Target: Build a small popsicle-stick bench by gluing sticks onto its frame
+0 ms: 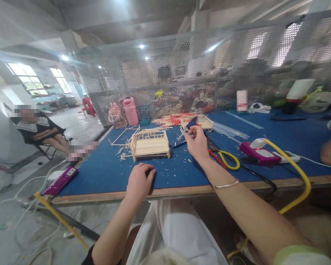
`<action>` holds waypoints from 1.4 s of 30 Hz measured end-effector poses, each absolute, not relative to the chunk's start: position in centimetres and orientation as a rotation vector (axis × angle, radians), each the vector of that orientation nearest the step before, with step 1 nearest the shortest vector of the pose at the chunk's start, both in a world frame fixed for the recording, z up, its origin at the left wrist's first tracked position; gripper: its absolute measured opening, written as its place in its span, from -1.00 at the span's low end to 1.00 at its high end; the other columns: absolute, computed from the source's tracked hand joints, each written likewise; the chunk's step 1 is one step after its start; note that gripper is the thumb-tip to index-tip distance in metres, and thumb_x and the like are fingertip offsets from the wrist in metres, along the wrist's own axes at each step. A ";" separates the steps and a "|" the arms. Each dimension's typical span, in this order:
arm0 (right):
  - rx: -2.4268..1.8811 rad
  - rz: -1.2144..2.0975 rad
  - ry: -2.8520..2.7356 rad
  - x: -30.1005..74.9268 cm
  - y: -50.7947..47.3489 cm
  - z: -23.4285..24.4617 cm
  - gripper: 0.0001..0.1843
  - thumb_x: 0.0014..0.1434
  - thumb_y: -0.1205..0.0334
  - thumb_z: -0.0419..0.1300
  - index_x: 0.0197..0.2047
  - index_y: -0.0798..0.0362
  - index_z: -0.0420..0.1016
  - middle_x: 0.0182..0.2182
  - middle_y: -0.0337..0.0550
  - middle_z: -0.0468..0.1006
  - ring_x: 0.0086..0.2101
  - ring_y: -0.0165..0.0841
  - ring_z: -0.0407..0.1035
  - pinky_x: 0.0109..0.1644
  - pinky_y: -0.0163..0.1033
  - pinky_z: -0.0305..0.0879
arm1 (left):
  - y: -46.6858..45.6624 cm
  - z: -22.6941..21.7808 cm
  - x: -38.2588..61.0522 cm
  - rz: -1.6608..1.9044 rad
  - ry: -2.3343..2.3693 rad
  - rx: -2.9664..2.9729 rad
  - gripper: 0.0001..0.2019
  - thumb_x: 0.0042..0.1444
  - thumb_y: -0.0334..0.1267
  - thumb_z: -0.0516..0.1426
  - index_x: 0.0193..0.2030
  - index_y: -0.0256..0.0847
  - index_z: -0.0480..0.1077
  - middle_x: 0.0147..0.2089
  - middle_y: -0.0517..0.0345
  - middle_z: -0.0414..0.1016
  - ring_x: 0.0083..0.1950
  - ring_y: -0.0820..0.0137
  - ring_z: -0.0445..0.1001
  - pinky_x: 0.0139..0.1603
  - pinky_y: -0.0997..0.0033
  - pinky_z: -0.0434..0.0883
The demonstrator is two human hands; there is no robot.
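My left hand (139, 181) rests curled on the near edge of the blue table (105, 176), fingers closed over something small and dark that I cannot make out. My right hand (197, 141) is raised over the table's middle, fingers pinched on a thin stick. A small model bench built of pale wooden sticks (150, 144) stands just left of that hand, with wood scraps scattered round it. A second stick model (201, 122) sits behind my right hand, with a blue tool lying against it. A silver bangle is on my right wrist.
Yellow-handled pliers (227, 159) and a purple-and-white device (260, 154) with a yellow hose lie to the right. Loose red and pale sticks (172, 119), clear rods and a pink bottle (130, 110) are further back. A perforated metal screen stands behind; people sit beyond it and at left.
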State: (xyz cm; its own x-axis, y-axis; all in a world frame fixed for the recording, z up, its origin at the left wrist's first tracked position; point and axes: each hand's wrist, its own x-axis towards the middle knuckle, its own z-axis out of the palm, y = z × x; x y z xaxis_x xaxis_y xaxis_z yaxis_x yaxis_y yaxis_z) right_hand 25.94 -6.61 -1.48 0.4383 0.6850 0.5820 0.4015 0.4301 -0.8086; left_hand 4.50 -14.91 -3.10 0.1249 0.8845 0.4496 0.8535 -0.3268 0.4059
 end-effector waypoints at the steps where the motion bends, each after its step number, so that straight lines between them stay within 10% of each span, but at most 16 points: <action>1: -1.193 0.257 -1.255 26.3 -6.7 -0.9 -0.80 0.03 0.14 0.06 -0.29 0.08 0.31 -0.44 -0.17 0.43 -0.44 -0.38 0.28 -0.27 -0.27 0.25 | -14.8 -3.1 4.6 0.975 1.806 2.328 -0.83 0.10 -0.26 0.08 -0.33 -0.20 0.51 -0.27 0.06 0.55 -0.19 0.29 0.48 -0.10 0.32 0.36; 5: -1.416 0.192 -1.648 29.0 -5.5 1.6 -0.71 0.16 0.16 -0.06 -0.44 0.06 0.39 -0.62 -0.20 0.41 -0.50 -0.35 0.31 -0.32 -0.28 0.21 | -13.6 -2.1 5.0 0.773 1.903 2.404 -0.78 0.17 -0.26 0.02 -0.27 -0.20 0.50 -0.24 0.04 0.55 -0.19 0.30 0.49 -0.15 0.36 0.36; 9: -1.731 -0.118 -1.736 32.7 -2.2 3.2 -0.69 -0.02 0.43 0.05 -0.17 0.09 0.43 -0.30 -0.08 0.54 -0.29 -0.31 0.39 -0.25 -0.31 0.21 | -12.1 -0.3 6.2 0.471 1.864 2.563 -0.75 0.20 -0.23 -0.01 -0.24 -0.18 0.49 -0.20 0.03 0.56 -0.14 0.28 0.49 -0.17 0.38 0.34; 19: -2.148 0.049 -1.834 33.4 2.0 0.9 -0.41 -0.16 0.34 0.24 0.02 0.21 0.34 -0.15 0.15 0.50 -0.16 -0.10 0.41 -0.20 -0.18 0.31 | -12.0 -0.1 7.9 0.345 1.806 2.447 -0.73 0.18 -0.14 0.01 -0.33 -0.16 0.50 -0.27 0.05 0.59 -0.21 0.24 0.52 -0.29 0.37 0.29; 42: -0.963 0.587 -1.238 31.3 -12.6 2.4 -0.74 0.03 0.07 0.13 -0.56 0.01 0.21 -0.68 -0.36 0.25 -0.63 -0.49 0.17 -0.51 -0.34 0.17 | -11.0 0.0 10.4 0.722 1.922 2.299 -0.71 0.11 -0.24 -0.03 -0.44 -0.24 0.48 -0.39 -0.03 0.56 -0.31 0.30 0.51 -0.27 0.39 0.31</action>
